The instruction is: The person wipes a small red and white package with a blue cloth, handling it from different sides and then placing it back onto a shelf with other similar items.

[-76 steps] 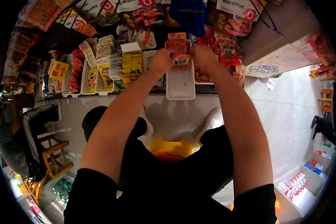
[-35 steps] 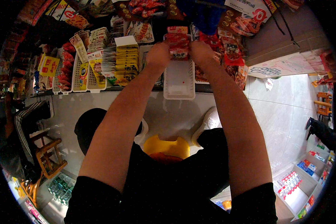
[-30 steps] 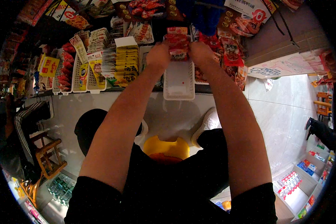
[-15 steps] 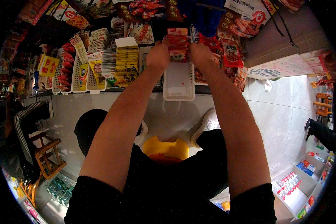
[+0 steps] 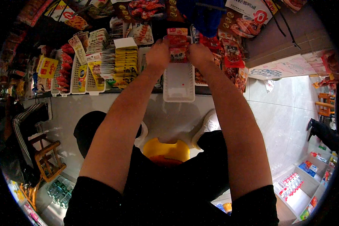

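Observation:
Red snack packets [image 5: 177,53] stand in a row at the far end of a long white plastic basket [image 5: 179,94]. The basket's near half shows its bare bottom, with a small red speck on it. My left hand [image 5: 158,55] is closed on the left side of the packets, its fingertips partly hidden behind them. From the other side my right hand [image 5: 200,55] grips the right edge of the same packets, fingers bent and partly out of sight. Both arms reach forward over my knees.
To the left, white baskets hold yellow packets [image 5: 125,62], pale packets [image 5: 98,41] and red packets [image 5: 66,67]. More red packets [image 5: 232,54] lie right of my hand. A yellow stool [image 5: 166,148] is between my legs. Bottled packs [image 5: 60,191] stand on the floor.
My right hand has shifted slightly left, closer against the red packets. My left hand has stayed nearly in place. The basket has not visibly moved along the shelf.

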`<state>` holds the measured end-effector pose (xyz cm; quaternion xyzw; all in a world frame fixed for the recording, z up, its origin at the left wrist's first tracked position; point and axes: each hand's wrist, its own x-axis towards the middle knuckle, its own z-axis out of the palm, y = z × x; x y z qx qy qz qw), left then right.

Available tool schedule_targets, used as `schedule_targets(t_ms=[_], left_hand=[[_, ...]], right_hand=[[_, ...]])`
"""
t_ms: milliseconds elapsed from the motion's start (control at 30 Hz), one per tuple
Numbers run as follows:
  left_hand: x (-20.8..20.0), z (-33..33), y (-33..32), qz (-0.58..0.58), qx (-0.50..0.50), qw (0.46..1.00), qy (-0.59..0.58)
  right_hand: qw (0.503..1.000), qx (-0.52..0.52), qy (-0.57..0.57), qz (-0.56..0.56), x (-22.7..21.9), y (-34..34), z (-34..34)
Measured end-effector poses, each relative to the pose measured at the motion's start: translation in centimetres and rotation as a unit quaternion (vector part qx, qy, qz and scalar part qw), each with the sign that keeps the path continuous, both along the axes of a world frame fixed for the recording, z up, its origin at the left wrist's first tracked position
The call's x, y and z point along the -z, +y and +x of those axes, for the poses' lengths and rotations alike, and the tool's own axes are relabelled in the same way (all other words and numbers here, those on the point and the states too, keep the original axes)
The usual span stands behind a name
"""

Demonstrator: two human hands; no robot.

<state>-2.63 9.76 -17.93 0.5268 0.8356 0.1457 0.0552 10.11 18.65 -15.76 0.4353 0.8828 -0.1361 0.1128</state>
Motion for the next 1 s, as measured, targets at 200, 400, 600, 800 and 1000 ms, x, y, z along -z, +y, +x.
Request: schedule_targets(t_ms=[200, 400, 600, 800, 1000], left_hand=[[0.3, -0.4, 0.4, 0.006, 0.003, 1.000, 0.011], [0.0, -0.2, 0.7, -0.004, -0.008, 1.000, -0.017], [-0.1, -0.4, 0.8, -0.004, -0.016, 0.999, -0.032], [-0.2, -0.3, 1.0, -0.023, -0.018, 0.999, -0.027], [-0.1, -1.0, 1.0, -0.032, -0.021, 0.999, -0.039]], right_hand=[[1.000, 0.000, 0.002, 0.000, 0.6, 0.3, 0.0], [1.000, 0.014, 0.005, -0.016, -0.1, 0.0, 0.2], [1.000, 0.011, 0.022, -0.013, 0.4, 0.3, 0.2], [1.000, -0.009, 0.023, -0.012, 0.7, 0.2, 0.3], [1.000, -0.025, 0.005, 0.004, 1.4, -0.6, 0.2]])
